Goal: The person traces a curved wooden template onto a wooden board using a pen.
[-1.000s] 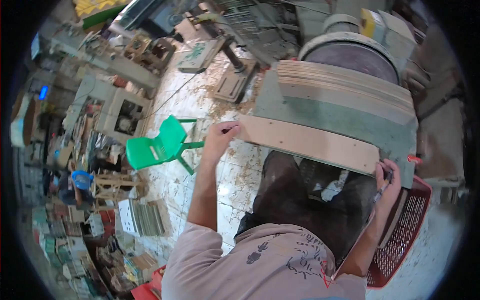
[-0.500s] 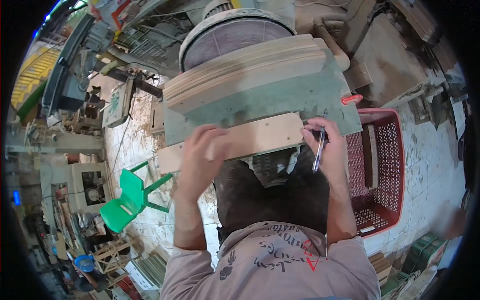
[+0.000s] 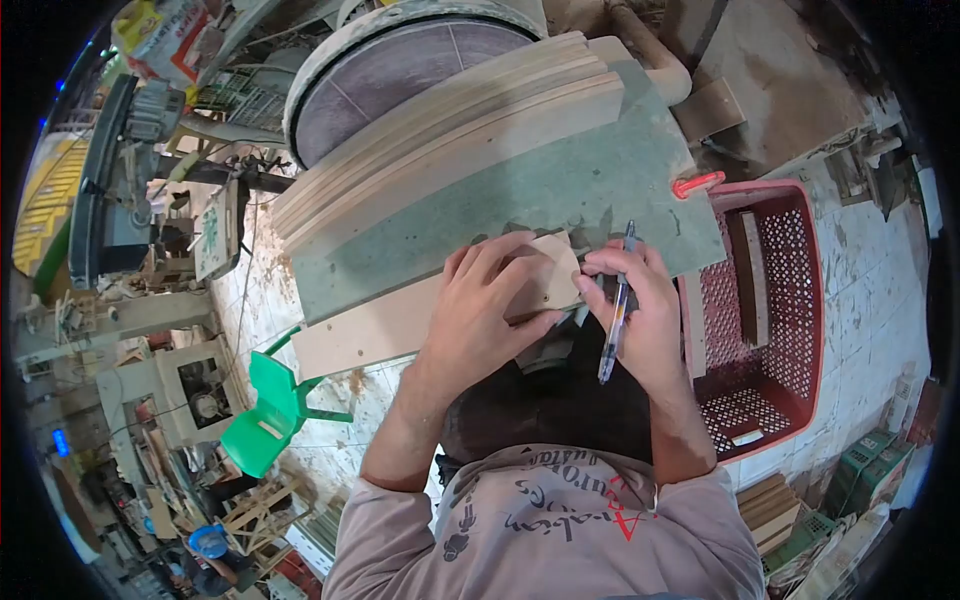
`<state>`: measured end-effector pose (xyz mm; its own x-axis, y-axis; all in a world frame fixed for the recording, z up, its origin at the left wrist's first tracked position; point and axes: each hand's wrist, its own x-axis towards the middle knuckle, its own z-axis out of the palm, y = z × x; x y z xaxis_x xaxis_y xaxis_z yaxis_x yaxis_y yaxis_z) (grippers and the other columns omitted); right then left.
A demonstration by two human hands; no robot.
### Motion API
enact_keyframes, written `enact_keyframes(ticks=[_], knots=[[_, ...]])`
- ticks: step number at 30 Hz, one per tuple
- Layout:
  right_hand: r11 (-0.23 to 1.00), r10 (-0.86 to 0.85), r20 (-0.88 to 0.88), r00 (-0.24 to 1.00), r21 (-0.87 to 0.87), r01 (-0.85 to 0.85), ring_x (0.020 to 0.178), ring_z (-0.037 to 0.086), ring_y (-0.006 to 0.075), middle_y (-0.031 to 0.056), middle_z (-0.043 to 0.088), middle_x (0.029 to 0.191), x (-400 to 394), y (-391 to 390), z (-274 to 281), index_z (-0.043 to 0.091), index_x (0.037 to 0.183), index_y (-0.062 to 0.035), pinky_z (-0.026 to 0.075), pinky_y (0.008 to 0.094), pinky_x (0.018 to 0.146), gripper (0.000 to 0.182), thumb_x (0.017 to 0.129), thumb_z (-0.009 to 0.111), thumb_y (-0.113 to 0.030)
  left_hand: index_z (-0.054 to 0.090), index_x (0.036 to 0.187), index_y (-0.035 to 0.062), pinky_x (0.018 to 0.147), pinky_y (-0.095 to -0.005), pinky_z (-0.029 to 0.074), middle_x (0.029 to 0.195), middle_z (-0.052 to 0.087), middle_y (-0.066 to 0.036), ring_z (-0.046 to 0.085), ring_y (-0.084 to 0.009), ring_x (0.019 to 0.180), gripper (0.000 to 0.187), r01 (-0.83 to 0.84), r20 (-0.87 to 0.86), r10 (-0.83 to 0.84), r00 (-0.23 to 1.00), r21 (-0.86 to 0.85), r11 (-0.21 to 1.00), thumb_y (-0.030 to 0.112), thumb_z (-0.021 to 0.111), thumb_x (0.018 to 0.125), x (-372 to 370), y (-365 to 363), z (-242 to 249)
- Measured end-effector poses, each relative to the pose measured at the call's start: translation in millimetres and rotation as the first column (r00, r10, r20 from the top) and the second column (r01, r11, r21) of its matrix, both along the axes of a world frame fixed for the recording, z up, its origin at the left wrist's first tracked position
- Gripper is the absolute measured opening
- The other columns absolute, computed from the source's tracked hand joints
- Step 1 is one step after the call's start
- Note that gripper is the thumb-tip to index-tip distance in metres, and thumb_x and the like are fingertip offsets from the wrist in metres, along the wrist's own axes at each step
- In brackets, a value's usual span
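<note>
A flat wooden board (image 3: 385, 318) with small holes lies along the front edge of the green work table (image 3: 450, 225). My left hand (image 3: 490, 305) is laid over the board near its right end, thumb at the near edge and fingers over the top, gripping it. Close to the board's right end is my right hand (image 3: 635, 305), its fingers closed around a clear pen (image 3: 615, 325). Thumb and forefinger of that hand are beside the board's end. Several stacked boards (image 3: 450, 130) stand on the table beyond.
A large round disc (image 3: 400, 80) is behind the stack. A red clamp or handle (image 3: 698, 184) sits at the table's right edge, above a red perforated crate (image 3: 812, 330). At left on the floor stands a green chair (image 3: 275, 400); machinery and wood scraps surround it.
My left hand has moved right along the board and now rests on it near its right end. The view has shifted, and the board lies at a steeper slant. The pen stays in my right hand.
</note>
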<state>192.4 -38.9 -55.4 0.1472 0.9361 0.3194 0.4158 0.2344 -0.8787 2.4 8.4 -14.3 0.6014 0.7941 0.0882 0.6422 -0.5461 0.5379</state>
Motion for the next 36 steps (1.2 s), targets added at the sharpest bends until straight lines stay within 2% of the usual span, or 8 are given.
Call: enact_keyframes(ticks=[7,12,16,19,20,24,27,36], knots=[[0.996,0.051,-0.035,0.998,-0.065,-0.053,0.096,0.059,0.0332,0.0103,0.068,0.09,6.0,-0.9,7.0,0.062,0.108,-0.0025,0.049,0.0406,0.081,0.032,0.078,0.074,-0.002,0.065,0.109,0.0114,0.096,-0.0454,0.041,0.127,0.055,-0.011,0.054,-0.0315,0.113,0.052,0.01,0.026,-0.011,1.0,0.022,1.0,0.02,0.086,0.062,-0.9,1.0,-7.2],[0.963,0.193,-0.208,0.959,-0.146,-0.225,0.085,0.063,0.0194,0.0126,0.065,0.091,38.3,1.8,19.2,0.058,0.122,0.0006,0.049,0.0324,0.076,0.031,0.097,0.056,-0.018,0.067,0.105,0.0116,0.089,-0.0455,0.044,0.124,0.057,-0.013,0.057,-0.033,0.107,0.05,0.025,-0.001,-0.025,1.0,0.04,0.999,0.022,0.085,0.059,-0.1,3.2,-4.7],[0.935,0.027,-0.546,0.837,-0.284,-0.215,0.087,0.066,0.0133,0.0122,0.067,0.097,29.0,16.9,26.8,0.059,0.118,0.0013,0.051,0.0245,0.073,0.026,0.095,0.057,-0.01,0.064,0.112,0.0164,0.088,-0.0463,0.043,0.128,0.056,-0.011,0.057,-0.0297,0.11,0.053,0.02,-0.03,-0.019,0.999,0.038,0.999,0.026,0.083,0.063,-1.8,-0.2,-7.2],[0.921,0.088,-0.585,0.806,-0.261,-0.29,0.086,0.067,0.0117,0.0104,0.069,0.096,23.4,28.9,19.8,0.059,0.115,0.001,0.052,0.023,0.072,0.025,0.091,0.063,-0.005,0.064,0.113,0.0171,0.087,-0.0456,0.044,0.128,0.056,-0.012,0.059,-0.0294,0.108,0.054,0.022,-0.042,-0.021,0.999,0.027,0.999,0.027,0.082,0.063,-1.2,-0.6,-5.8],[0.907,0.104,-0.526,0.844,-0.299,-0.298,0.081,0.067,0.0104,0.0082,0.069,0.089,24.2,35.8,22.4,0.061,0.108,0.0008,0.051,0.0218,0.068,0.023,0.087,0.069,-0.004,0.067,0.101,0.011,0.083,-0.0445,0.045,0.119,0.061,-0.017,0.061,-0.033,0.102,0.047,0.043,-0.03,-0.041,0.999,0.086,0.995,0.03,0.084,0.061,0.8,2.0,-6.1],[0.908,0.17,-0.329,0.929,-0.313,-0.277,0.07,0.064,0.0106,0.0079,0.068,0.082,24.3,51.0,27.7,0.064,0.096,-0.0003,0.049,0.0241,0.061,0.015,0.087,0.072,-0.009,0.065,0.106,0.0124,0.081,-0.0442,0.046,0.119,0.062,-0.017,0.062,-0.0314,0.101,0.049,0.062,-0.04,-0.058,0.998,0.09,0.994,0.03,0.081,0.063,-0.8,2.4,-6.4],[0.895,0.005,-0.51,0.86,-0.381,-0.231,0.067,0.062,0.0113,0.0075,0.067,0.081,18.1,47.8,23.6,0.064,0.093,-0.0009,0.048,0.0252,0.059,0.014,0.087,0.071,-0.011,0.065,0.107,0.0139,0.079,-0.0432,0.047,0.116,0.063,-0.017,0.063,-0.0305,0.1,0.048,0.058,-0.042,-0.054,0.998,0.102,0.993,0.031,0.08,0.065,-1.0,1.9,-7.7],[0.905,0.054,-0.372,0.927,-0.374,-0.203,0.06,0.063,0.0159,0.0088,0.067,0.076,16.1,52.4,22.0,0.062,0.09,-0.0029,0.047,0.0287,0.053,0.018,0.085,0.074,-0.016,0.065,0.107,0.0169,0.075,-0.0403,0.048,0.115,0.065,-0.015,0.064,-0.0292,0.097,0.043,0.054,-0.027,-0.051,0.998,0.087,0.995,0.034,0.078,0.07,-1.2,0.7,-8.8]])
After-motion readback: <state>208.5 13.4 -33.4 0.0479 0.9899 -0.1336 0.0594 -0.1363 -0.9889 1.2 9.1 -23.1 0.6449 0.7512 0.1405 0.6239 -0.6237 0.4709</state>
